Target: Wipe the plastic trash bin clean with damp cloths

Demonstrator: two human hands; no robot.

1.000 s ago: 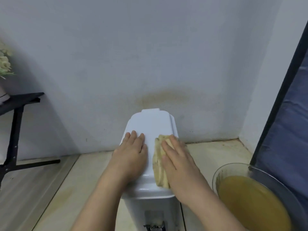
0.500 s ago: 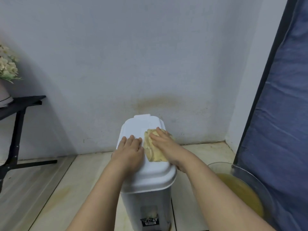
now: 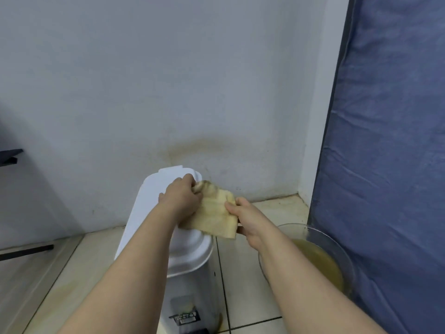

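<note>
Gripping the yellowish cloth (image 3: 214, 214) above the white trash bin (image 3: 190, 259) at 6 o'clock, the left hand (image 3: 183, 198) bunches its far end and the right hand (image 3: 245, 220) pinches the near edge. Forearms hide much of the lid; the bin's label is unreadable. The right arm partly covers the glass bowl (image 3: 313, 229) at 4 o'clock.

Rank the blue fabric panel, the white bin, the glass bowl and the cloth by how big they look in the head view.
1. blue fabric panel, fills the right side
2. white bin
3. glass bowl, only partly in sight, so this place is less sure
4. cloth, smallest
</note>
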